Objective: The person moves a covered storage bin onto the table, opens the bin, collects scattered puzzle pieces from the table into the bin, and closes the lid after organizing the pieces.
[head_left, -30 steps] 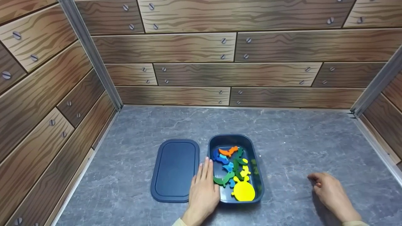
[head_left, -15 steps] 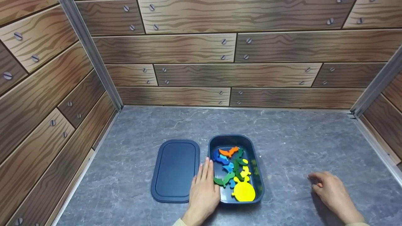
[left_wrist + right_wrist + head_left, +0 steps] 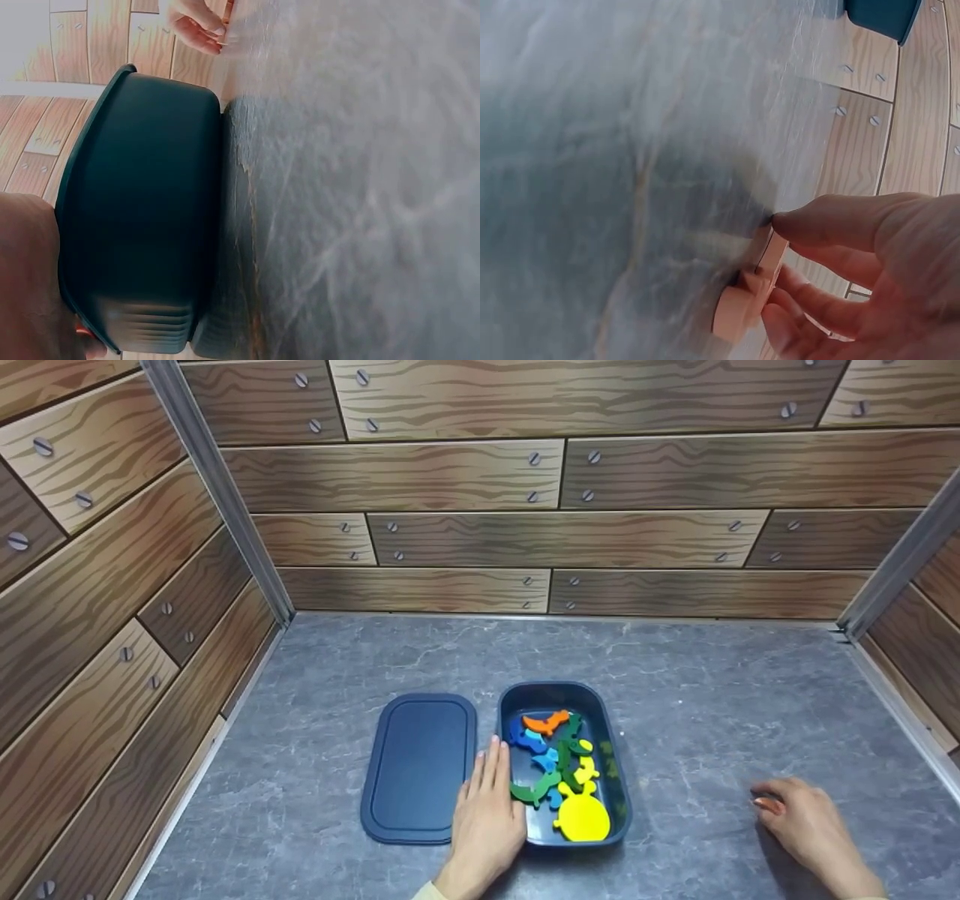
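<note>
My left hand (image 3: 489,817) rests with straight fingers along the left wall of the dark blue box (image 3: 616,780). Several flat animal-shaped pieces lie inside it: an orange piece (image 3: 546,723), a green piece (image 3: 537,790) and a large round yellow piece (image 3: 583,817) among them. Over to the right, close above the tabletop, my right hand (image 3: 808,819) pinches a small orange toy piece (image 3: 735,313) between thumb and fingertips. Its outline is partly covered by the fingers. From the left wrist, the box's outer side fills much of the view, with the hand at its rim.
A dark blue lid (image 3: 418,769) lies flat to the left of the box, partly overlapped by my left hand. The grey marbled tabletop (image 3: 675,682) is bounded by wood-patterned walls (image 3: 465,536) at the back and both sides.
My right hand has shifted slightly to the right and nearer to me, and the orange piece now shows in its fingers. The left hand, box and lid stay where they were.
</note>
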Action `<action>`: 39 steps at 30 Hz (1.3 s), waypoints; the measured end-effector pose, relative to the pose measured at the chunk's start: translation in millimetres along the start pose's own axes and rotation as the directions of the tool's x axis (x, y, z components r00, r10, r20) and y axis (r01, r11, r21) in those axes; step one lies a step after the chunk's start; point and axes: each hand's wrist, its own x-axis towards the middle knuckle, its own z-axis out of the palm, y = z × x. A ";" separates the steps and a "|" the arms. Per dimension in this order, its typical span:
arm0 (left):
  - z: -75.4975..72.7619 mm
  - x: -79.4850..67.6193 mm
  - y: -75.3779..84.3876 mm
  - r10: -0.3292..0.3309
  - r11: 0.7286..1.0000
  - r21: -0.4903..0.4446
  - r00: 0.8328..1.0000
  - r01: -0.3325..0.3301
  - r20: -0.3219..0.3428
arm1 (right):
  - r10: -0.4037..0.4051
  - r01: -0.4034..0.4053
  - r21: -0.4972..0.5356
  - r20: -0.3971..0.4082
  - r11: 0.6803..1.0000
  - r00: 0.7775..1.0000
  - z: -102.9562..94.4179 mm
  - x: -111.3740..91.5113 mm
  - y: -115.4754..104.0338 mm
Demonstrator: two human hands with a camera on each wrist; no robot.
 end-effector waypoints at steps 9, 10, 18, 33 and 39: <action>0.6 1.5 -0.4 -0.016 1.000 0.004 1.000 0.016 0.024 | 0.187 -0.189 -0.020 0.264 0.982 0.946 -12.6 4.3 9.9; 0.8 1.6 -0.5 -0.021 1.000 0.001 0.999 0.021 0.031 | 0.213 -0.217 -0.020 0.291 0.976 0.933 -13.6 4.6 10.9; 1.1 1.2 -0.3 -0.021 1.000 -0.004 0.999 0.021 0.028 | 0.240 -0.245 -0.017 0.279 0.969 0.930 -14.5 2.0 14.9; -0.8 -1.3 0.4 -0.007 1.000 -0.011 1.000 0.007 -0.013 | 0.319 -0.335 -0.005 0.327 0.942 0.890 -9.5 5.1 3.4; 0.0 -0.2 1.0 -0.011 1.000 0.009 1.000 0.011 -0.004 | 0.340 -0.372 0.071 0.275 0.926 0.899 -5.6 5.2 -6.3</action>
